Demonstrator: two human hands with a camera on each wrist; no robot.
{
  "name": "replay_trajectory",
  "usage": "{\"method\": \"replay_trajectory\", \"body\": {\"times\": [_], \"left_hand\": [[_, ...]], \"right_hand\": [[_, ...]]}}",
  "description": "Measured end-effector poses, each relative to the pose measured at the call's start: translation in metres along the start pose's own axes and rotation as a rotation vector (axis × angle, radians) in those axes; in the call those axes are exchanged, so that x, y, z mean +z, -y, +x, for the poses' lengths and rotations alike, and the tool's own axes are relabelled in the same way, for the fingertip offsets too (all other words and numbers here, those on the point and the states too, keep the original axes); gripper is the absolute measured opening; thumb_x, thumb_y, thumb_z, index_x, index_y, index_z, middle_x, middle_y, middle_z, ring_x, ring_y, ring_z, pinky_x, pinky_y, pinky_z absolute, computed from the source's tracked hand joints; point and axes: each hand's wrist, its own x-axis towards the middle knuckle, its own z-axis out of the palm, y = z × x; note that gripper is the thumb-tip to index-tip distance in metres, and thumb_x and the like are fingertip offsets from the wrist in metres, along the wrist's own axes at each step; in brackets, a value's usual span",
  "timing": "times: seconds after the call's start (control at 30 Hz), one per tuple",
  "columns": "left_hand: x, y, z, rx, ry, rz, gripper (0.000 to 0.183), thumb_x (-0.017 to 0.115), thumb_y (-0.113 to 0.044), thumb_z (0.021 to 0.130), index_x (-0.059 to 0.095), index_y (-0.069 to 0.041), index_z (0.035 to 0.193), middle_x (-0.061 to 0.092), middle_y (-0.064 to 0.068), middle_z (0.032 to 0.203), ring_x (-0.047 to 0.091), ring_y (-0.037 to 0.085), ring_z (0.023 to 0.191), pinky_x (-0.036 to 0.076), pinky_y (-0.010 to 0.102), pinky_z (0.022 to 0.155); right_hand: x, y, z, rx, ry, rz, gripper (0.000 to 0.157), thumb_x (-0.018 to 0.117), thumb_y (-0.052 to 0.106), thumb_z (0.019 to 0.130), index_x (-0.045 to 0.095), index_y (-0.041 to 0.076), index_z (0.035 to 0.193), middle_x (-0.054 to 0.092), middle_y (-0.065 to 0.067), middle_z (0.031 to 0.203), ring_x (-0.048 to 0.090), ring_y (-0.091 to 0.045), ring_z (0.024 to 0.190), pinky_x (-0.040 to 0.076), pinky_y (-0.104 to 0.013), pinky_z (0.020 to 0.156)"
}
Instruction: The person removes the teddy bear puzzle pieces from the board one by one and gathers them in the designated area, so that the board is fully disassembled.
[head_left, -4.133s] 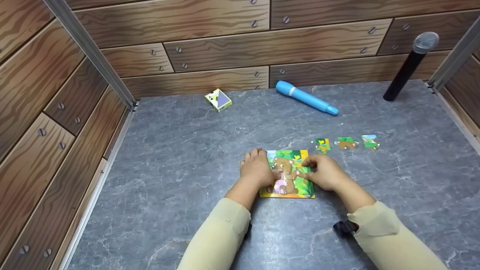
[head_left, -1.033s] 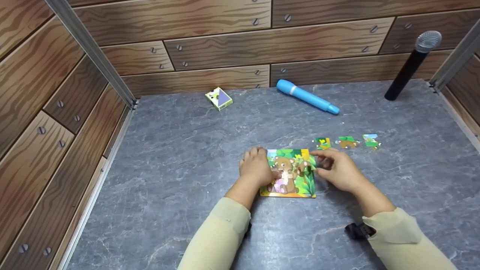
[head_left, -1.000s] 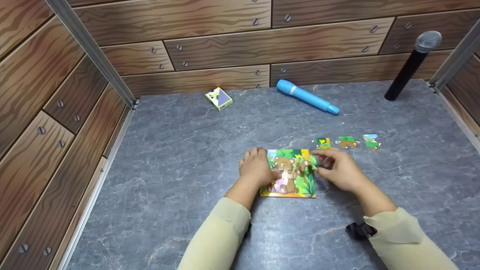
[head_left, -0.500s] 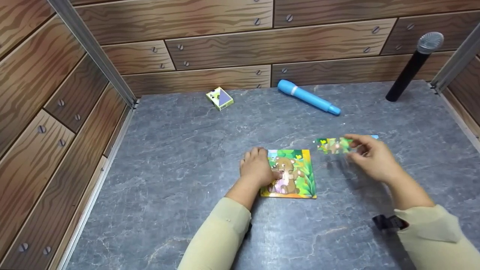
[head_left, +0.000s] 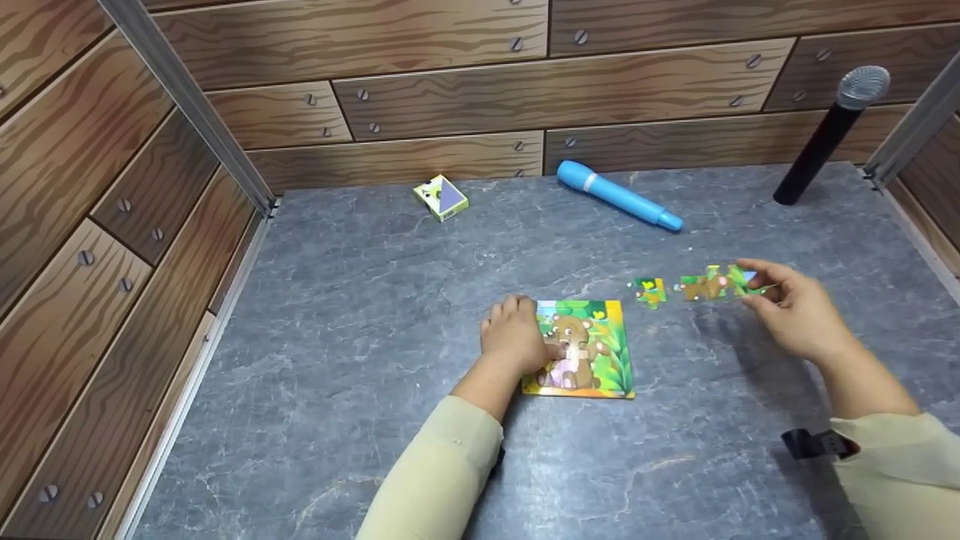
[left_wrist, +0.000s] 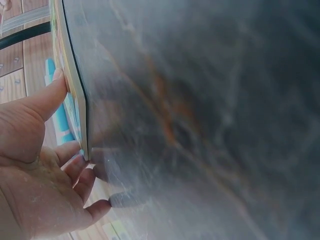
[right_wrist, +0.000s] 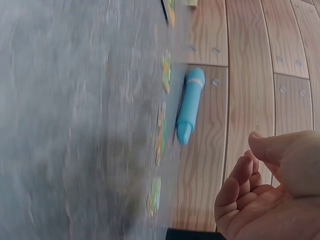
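Observation:
My left hand (head_left: 514,337) grips the left side of a bear jigsaw puzzle (head_left: 600,367), thumb over the picture and fingers at its edge. The left wrist view shows the thumb on the puzzle's face (left_wrist: 62,55) and fingertips by its corner. To the right, my right hand (head_left: 799,307) pinches a green and brown jigsaw piece (head_left: 718,282) between thumb and fingers, raised over the table. Loose pieces lie in a row below it: a left piece (head_left: 649,291), a middle piece (head_left: 690,289) and a right one (right_wrist: 154,196). In the right wrist view the held piece is hidden.
A blue marker-shaped stick (head_left: 622,196) lies at the back. A small card box (head_left: 441,198) is to its left. At the far right stands a black microphone (head_left: 821,142). Wood-print panels (head_left: 435,97) wall the grey table (head_left: 315,360).
My right hand has lifted a jigsaw piece away from the puzzle's upper right and carried it rightward over the row of loose pieces. The left hand has stayed on the puzzle.

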Motion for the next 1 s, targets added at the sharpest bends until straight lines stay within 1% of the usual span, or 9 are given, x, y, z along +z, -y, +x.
{"method": "replay_trajectory", "body": {"times": [0.17, 0.37, 0.47, 0.57, 0.63, 0.7, 0.8, 0.83, 1.0], "left_hand": [[0.000, 0.000, 0.001, -0.001, 0.003, 0.001, 0.090, 0.082, -0.059, 0.087, 0.047, -0.014, 0.157, 0.044, 0.006, 0.156, 0.038, 0.028, 0.143, 0.033, 0.048, 0.116], [0.001, 0.001, 0.002, 0.000, 0.006, -0.004, 0.089, 0.082, -0.058, 0.088, 0.046, -0.014, 0.157, 0.044, 0.006, 0.157, 0.037, 0.028, 0.144, 0.033, 0.048, 0.116], [0.001, 0.001, 0.001, 0.003, 0.002, -0.003, 0.089, 0.082, -0.058, 0.087, 0.047, -0.014, 0.157, 0.044, 0.006, 0.156, 0.038, 0.028, 0.144, 0.033, 0.047, 0.116], [-0.001, 0.001, 0.000, 0.007, -0.003, 0.004, 0.090, 0.083, -0.059, 0.087, 0.047, -0.013, 0.156, 0.045, 0.006, 0.156, 0.039, 0.028, 0.142, 0.035, 0.047, 0.114], [-0.001, 0.001, 0.000, 0.006, -0.007, 0.011, 0.090, 0.083, -0.059, 0.086, 0.048, -0.013, 0.156, 0.046, 0.006, 0.155, 0.039, 0.028, 0.141, 0.036, 0.046, 0.113], [-0.001, 0.001, 0.000, 0.005, -0.009, 0.015, 0.091, 0.083, -0.060, 0.086, 0.048, -0.013, 0.155, 0.046, 0.006, 0.155, 0.040, 0.028, 0.141, 0.036, 0.046, 0.112], [-0.001, 0.001, 0.000, 0.000, -0.002, 0.016, 0.091, 0.083, -0.060, 0.086, 0.048, -0.013, 0.156, 0.046, 0.006, 0.155, 0.040, 0.027, 0.141, 0.036, 0.046, 0.112], [0.000, 0.001, 0.000, 0.000, -0.002, 0.015, 0.091, 0.083, -0.060, 0.086, 0.048, -0.013, 0.156, 0.046, 0.006, 0.154, 0.040, 0.027, 0.141, 0.036, 0.046, 0.112], [0.000, 0.001, 0.001, -0.001, 0.000, 0.015, 0.092, 0.083, -0.060, 0.086, 0.047, -0.013, 0.156, 0.046, 0.006, 0.155, 0.040, 0.027, 0.141, 0.036, 0.045, 0.112]], "right_hand": [[-0.018, -0.010, 0.006, 0.052, -0.014, -0.039, 0.046, 0.064, -0.014, 0.094, 0.056, -0.013, 0.140, 0.057, 0.000, 0.097, 0.053, 0.003, 0.070, 0.044, -0.016, 0.054], [-0.036, -0.021, 0.011, 0.127, -0.020, -0.073, 0.048, 0.061, -0.011, 0.097, 0.052, -0.011, 0.145, 0.057, 0.007, 0.096, 0.054, 0.007, 0.074, 0.047, -0.015, 0.059], [-0.042, -0.025, 0.011, 0.188, -0.007, -0.077, 0.050, 0.059, -0.008, 0.100, 0.049, -0.008, 0.149, 0.058, 0.000, 0.099, 0.053, 0.005, 0.077, 0.047, -0.016, 0.059], [-0.047, -0.027, 0.013, 0.237, -0.006, -0.043, 0.052, 0.058, -0.006, 0.103, 0.047, -0.006, 0.153, 0.057, 0.001, 0.099, 0.053, 0.004, 0.078, 0.048, -0.016, 0.061], [-0.049, -0.028, 0.015, 0.270, -0.013, -0.038, 0.052, 0.057, -0.004, 0.104, 0.045, -0.004, 0.155, 0.056, -0.002, 0.100, 0.053, 0.004, 0.079, 0.048, -0.016, 0.061], [-0.050, -0.029, 0.017, 0.298, -0.021, -0.054, 0.052, 0.055, -0.003, 0.106, 0.043, -0.004, 0.156, 0.055, -0.002, 0.102, 0.052, 0.004, 0.078, 0.047, -0.017, 0.061], [-0.053, -0.033, 0.019, 0.344, -0.022, -0.102, 0.053, 0.051, -0.003, 0.107, 0.039, -0.005, 0.159, 0.052, -0.014, 0.109, 0.051, 0.003, 0.078, 0.047, -0.019, 0.060], [-0.054, -0.035, 0.019, 0.356, -0.021, -0.114, 0.053, 0.049, -0.003, 0.107, 0.038, -0.005, 0.159, 0.052, -0.016, 0.110, 0.051, 0.003, 0.078, 0.047, -0.019, 0.059], [-0.057, -0.046, 0.021, 0.393, -0.036, -0.127, 0.054, 0.048, -0.004, 0.107, 0.036, -0.006, 0.160, 0.052, -0.015, 0.106, 0.052, 0.002, 0.076, 0.047, -0.019, 0.059]]}}
